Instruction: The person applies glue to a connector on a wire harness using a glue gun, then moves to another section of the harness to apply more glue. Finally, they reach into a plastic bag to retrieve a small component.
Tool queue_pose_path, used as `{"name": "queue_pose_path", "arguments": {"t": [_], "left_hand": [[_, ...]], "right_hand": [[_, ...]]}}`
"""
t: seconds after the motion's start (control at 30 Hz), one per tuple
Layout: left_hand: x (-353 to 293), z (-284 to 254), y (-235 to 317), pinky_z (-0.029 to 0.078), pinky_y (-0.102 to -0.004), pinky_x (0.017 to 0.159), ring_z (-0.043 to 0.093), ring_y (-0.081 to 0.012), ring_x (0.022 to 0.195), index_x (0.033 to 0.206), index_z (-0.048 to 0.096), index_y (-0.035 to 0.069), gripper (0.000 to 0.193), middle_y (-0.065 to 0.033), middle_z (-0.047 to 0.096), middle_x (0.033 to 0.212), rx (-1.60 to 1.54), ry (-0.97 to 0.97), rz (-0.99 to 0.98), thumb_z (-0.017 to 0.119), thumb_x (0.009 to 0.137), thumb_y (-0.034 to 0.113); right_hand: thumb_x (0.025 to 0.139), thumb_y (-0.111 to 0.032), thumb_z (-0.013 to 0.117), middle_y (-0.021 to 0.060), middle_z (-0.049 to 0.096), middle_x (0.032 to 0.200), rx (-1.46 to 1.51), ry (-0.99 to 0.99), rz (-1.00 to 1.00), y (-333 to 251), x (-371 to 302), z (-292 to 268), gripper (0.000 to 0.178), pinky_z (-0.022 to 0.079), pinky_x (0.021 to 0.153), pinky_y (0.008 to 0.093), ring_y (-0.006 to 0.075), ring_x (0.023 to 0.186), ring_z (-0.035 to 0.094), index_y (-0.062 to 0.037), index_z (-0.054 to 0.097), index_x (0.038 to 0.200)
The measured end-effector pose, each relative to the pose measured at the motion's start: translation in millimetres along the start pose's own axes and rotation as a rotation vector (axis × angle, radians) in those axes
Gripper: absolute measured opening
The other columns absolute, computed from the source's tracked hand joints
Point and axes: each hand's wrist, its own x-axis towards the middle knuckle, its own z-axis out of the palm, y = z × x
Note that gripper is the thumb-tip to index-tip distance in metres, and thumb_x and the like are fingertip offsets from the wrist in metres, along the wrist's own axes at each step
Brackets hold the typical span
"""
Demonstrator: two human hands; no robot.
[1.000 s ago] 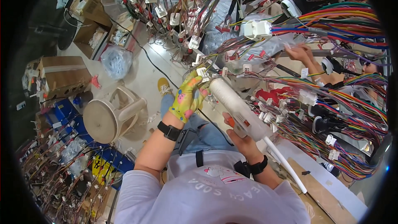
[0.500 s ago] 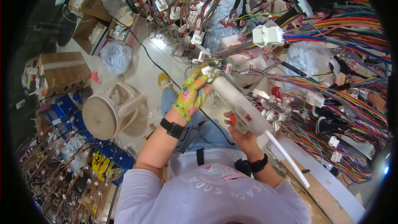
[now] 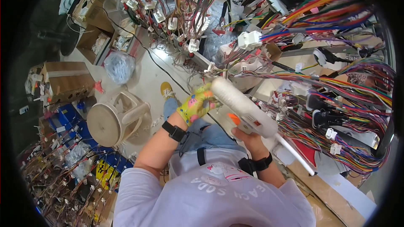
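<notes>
My right hand (image 3: 249,139) is wrapped round the handle of a white hot glue gun (image 3: 237,98), by its orange trigger (image 3: 234,119). The gun points up and to the left, and a white glue stick (image 3: 296,154) sticks out of its back end. My left hand (image 3: 195,104), in a yellow patterned glove, is beside the gun's front end. Its fingers are curled, with the tips partly hidden by the gun, so I cannot make out what they hold. Small white connectors (image 3: 210,67) on wires hang just beyond the gun's tip.
Bundles of coloured wires (image 3: 336,84) with a large white connector (image 3: 249,40) hang ahead and to the right. A beige stool (image 3: 103,124) stands at left, near a plastic bag (image 3: 119,66) and cardboard boxes (image 3: 69,82). A black cable (image 3: 162,68) crosses the floor.
My left hand has drawn back toward me, away from the white connector it was at. The glue gun's front now overlaps its fingertips. The view has shifted, so the hanging wires appear farther left.
</notes>
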Motion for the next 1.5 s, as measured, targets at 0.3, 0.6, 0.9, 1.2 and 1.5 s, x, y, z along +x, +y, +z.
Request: {"name": "queue_pose_path", "arguments": {"t": [0.3, 0.6, 0.9, 1.2, 1.5], "left_hand": [[-32, 9, -22, 0.044, -0.0275, 0.074, 0.059, -0.0144, 0.092, 0.117, 0.058, 0.006, 0.033, -0.0047, 0.062, 0.111, 0.015, -0.166, 0.013, 0.060, 0.084, 0.011], [-23, -11, -32, 0.045, -0.0262, 0.067, 0.055, -0.0126, 0.078, 0.105, 0.060, 0.003, 0.024, -0.0057, 0.061, 0.096, 0.662, 0.094, 0.317, 0.055, 0.082, 0.007], [-33, 3, -47, 0.043, -0.0240, 0.062, 0.055, -0.0089, 0.071, 0.099, 0.064, 0.003, 0.018, -0.0014, 0.062, 0.084, 0.282, 0.114, 0.256, 0.060, 0.082, 0.008], [-9, 23, -14, 0.043, -0.0314, 0.095, 0.054, -0.0186, 0.108, 0.123, 0.053, 0.002, 0.040, -0.0107, 0.059, 0.117, 0.392, 0.307, 0.676, 0.063, 0.086, 0.015], [36, 12, 1, 0.047, -0.0303, 0.088, 0.057, -0.0146, 0.101, 0.119, 0.054, 0.003, 0.038, -0.0086, 0.060, 0.112, 0.682, 0.080, 0.700, 0.067, 0.085, 0.011]], "right_hand": [[0.071, -0.006, 0.073, 0.0071, 0.060, 0.107, 0.106, -0.036, 0.181, 15, 8, 11, 0.057, 0.048, 0.083, 0.0291, 0.0173, 0.101, 0.056, -0.0013, 0.050, 0.123], [0.078, -0.009, 0.069, 0.0076, 0.059, 0.120, 0.190, -0.151, -0.014, -14, -3, 17, 0.054, 0.044, 0.090, 0.0295, 0.0162, 0.108, 0.054, -0.0012, 0.050, 0.128], [0.081, -0.014, 0.071, 0.0058, 0.059, 0.117, -0.022, -0.123, 0.080, -1, 0, 8, 0.052, 0.045, 0.087, 0.0284, 0.0141, 0.100, 0.055, -0.0027, 0.052, 0.127], [0.080, -0.014, 0.073, 0.0085, 0.057, 0.120, -0.096, -0.149, -0.171, 8, -7, 19, 0.060, 0.041, 0.097, 0.0299, 0.0173, 0.111, 0.053, -0.0007, 0.046, 0.132], [0.079, -0.010, 0.071, 0.0116, 0.053, 0.129, -0.167, -0.161, -0.160, 0, -19, 11, 0.068, 0.036, 0.104, 0.0325, 0.0186, 0.121, 0.047, -0.0013, 0.038, 0.138]]}}
